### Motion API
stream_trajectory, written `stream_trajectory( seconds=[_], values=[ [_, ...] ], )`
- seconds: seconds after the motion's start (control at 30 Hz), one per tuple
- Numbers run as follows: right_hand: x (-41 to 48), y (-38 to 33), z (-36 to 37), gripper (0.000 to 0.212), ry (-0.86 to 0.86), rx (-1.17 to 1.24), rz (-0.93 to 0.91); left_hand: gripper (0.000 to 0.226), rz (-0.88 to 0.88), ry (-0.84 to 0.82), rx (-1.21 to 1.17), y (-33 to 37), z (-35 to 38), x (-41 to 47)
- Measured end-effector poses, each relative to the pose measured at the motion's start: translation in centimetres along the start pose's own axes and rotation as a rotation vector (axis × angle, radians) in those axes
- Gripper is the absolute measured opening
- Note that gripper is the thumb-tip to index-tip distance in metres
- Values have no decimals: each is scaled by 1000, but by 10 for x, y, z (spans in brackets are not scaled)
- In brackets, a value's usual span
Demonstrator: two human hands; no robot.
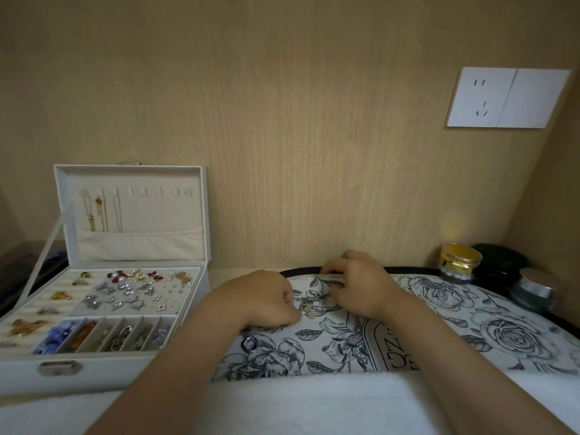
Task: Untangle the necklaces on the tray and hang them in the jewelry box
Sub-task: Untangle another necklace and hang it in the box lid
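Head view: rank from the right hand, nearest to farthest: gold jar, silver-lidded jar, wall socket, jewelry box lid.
From the right hand:
1. Gold jar, to its right at the tray's back edge.
2. Silver-lidded jar, farther right, beside the tray.
3. Jewelry box lid, upright on the far left, and wall socket, upper right on the wall: too close to call.

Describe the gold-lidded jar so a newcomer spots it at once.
Start at the floral tray and go to its far right rim. Three containers stand there by the wall; the gold-lidded jar is the leftmost, its shiny yellow-gold top unlike the dark green jar and silver-lidded jar beside it.
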State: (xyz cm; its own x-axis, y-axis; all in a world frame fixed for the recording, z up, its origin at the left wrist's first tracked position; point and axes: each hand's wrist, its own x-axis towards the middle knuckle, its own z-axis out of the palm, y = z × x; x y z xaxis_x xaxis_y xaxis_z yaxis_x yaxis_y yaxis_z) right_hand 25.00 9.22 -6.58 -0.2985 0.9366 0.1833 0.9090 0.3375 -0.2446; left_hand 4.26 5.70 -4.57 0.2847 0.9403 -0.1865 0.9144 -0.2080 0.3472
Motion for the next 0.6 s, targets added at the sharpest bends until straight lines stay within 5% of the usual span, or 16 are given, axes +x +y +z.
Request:
stream_trajectory(
  seconds=[0.13, 0.2, 0.3, 0.6],
  values=[
    [1, -10, 10, 17, -34, 143, -208, 17, 78, 78, 17, 5, 13, 4],
    [1, -12, 10, 9, -54, 176, -203, 2, 77, 76, 30, 3, 12, 4],
    [0, -10, 11, 9, -82, 248, -126, 12, 92, 62, -20, 0, 9, 4],
    [-1, -8, -8, 13, -101, 1061, 108, 12, 20, 230, -1146, 6, -12, 3]
  ],
)
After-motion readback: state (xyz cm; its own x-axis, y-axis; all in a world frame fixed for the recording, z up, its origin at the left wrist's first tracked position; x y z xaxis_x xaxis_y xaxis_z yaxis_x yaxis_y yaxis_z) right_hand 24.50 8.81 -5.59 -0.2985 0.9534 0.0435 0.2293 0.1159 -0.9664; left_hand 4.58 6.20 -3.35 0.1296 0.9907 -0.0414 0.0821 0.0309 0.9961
